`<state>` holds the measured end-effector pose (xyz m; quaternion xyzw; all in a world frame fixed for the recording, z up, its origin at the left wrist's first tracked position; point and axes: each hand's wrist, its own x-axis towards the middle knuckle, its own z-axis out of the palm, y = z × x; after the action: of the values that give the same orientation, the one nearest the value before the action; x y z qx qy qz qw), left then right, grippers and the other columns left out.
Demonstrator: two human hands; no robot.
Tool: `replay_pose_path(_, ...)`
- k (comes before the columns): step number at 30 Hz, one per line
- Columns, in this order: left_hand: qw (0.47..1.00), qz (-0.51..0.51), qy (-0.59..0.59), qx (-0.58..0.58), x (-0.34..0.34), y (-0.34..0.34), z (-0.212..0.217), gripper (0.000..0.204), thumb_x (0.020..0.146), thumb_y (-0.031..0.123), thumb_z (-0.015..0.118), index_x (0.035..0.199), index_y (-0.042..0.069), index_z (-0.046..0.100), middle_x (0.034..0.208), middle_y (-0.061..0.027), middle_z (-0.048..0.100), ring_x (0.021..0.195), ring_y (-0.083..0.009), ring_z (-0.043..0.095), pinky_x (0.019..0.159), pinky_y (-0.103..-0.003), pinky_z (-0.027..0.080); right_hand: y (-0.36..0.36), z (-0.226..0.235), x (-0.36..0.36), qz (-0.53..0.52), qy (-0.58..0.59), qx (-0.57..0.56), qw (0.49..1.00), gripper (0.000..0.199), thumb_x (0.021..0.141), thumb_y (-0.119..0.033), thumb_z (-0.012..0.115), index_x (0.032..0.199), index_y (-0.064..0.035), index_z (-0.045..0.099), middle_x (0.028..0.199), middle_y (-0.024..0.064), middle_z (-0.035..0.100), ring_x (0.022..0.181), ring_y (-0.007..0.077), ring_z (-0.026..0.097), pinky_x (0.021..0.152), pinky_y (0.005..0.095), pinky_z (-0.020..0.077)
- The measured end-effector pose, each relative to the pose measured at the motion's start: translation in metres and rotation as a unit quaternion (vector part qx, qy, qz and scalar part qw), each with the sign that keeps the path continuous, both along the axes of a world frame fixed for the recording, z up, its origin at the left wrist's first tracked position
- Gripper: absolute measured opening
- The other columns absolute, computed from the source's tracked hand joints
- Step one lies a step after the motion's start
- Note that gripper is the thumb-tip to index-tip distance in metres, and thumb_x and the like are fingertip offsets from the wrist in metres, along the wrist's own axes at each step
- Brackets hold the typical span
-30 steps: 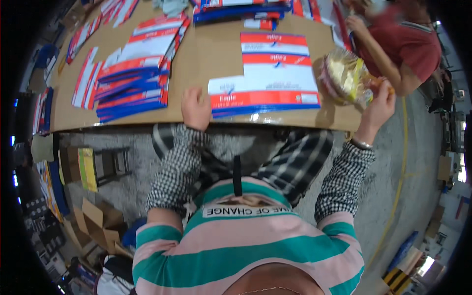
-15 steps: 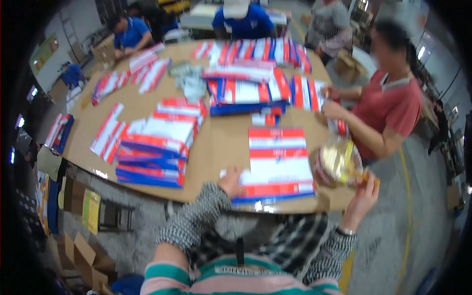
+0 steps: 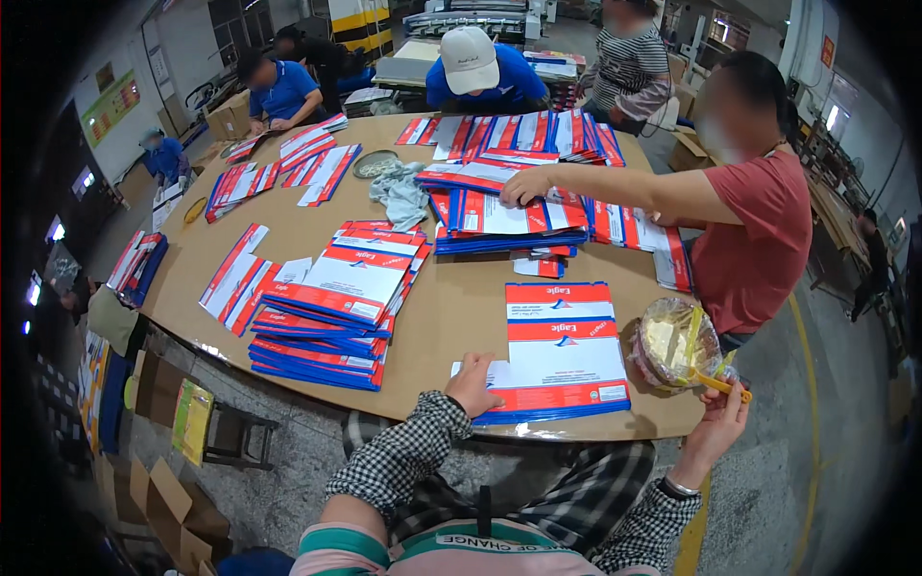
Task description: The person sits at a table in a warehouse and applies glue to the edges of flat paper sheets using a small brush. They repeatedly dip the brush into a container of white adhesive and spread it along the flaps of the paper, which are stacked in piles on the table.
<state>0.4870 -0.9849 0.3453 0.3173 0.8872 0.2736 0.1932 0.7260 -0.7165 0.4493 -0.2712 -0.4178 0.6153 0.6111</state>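
Flat red-white-blue cardboard stack lies partly under the loosely spread left hand. The right hand pinches a yellow handle, a plastic-wrapped round bowl ahead

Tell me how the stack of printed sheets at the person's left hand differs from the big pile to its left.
The near stack is squared up, while the big pile sits in uneven, staggered layers. The near stack looks thinner; the big pile, thicker. The left hand rests on the near stack; no hand touches the big pile. Both are red, white and blue.
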Motion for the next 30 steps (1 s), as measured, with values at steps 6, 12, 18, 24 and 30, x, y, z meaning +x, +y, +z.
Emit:
replay_pose_path(6,1.0,-0.002,-0.007,-0.006,-0.004,0.001,-0.004,0.084,0.06,0.024,0.081,0.128,0.0,0.038,0.123,-0.0187,0.038,0.114,-0.0346,0.047,0.094,-0.038,0.043,-0.006,0.003,0.006,0.001,-0.016,0.002,1.0,0.016,0.092,-0.016,0.052,0.098,-0.0013,0.055,0.09,0.0086,0.062,0.064,0.0103,0.057,0.058,0.0229,0.0472)
replay_pose_path(12,1.0,0.01,-0.018,0.003,-0.003,0.002,-0.003,0.081,0.058,0.021,0.082,0.124,-0.001,0.04,0.119,-0.0211,0.04,0.114,-0.0371,0.045,0.097,-0.038,0.04,-0.008,0.0,0.015,0.01,-0.008,0.009,1.0,0.016,0.092,-0.015,0.052,0.099,-0.001,0.055,0.09,0.009,0.063,0.064,0.0102,0.057,0.058,0.0231,0.0476)
replay_pose_path(18,1.0,0.006,0.009,0.021,0.0,-0.001,-0.005,0.077,0.058,0.022,0.082,0.12,-0.002,0.043,0.119,-0.0193,0.04,0.112,-0.0351,0.047,0.094,-0.038,0.043,-0.012,0.004,0.021,0.013,-0.009,0.008,1.0,0.016,0.093,-0.016,0.051,0.099,-0.0011,0.055,0.091,0.0095,0.062,0.064,0.0102,0.057,0.058,0.0231,0.0473)
replay_pose_path(24,0.999,-0.008,0.012,0.039,-0.005,0.0,-0.012,0.069,0.061,0.022,0.079,0.117,-0.002,0.046,0.118,-0.02,0.042,0.111,-0.0347,0.047,0.095,-0.037,0.041,-0.014,0.002,0.023,0.01,-0.007,0.001,1.0,0.017,0.093,-0.017,0.051,0.099,-0.0012,0.056,0.09,0.0092,0.062,0.065,0.0098,0.056,0.058,0.0226,0.0463)
replay_pose_path(30,0.998,-0.021,0.017,0.054,-0.01,0.001,-0.011,0.062,0.066,0.024,0.074,0.116,-0.002,0.047,0.115,-0.0207,0.047,0.112,-0.0346,0.046,0.094,-0.038,0.041,-0.017,0.004,0.023,0.0,-0.009,-0.002,1.0,0.018,0.093,-0.016,0.051,0.1,-0.0006,0.056,0.091,0.0091,0.062,0.065,0.0091,0.056,0.058,0.0226,0.0455)
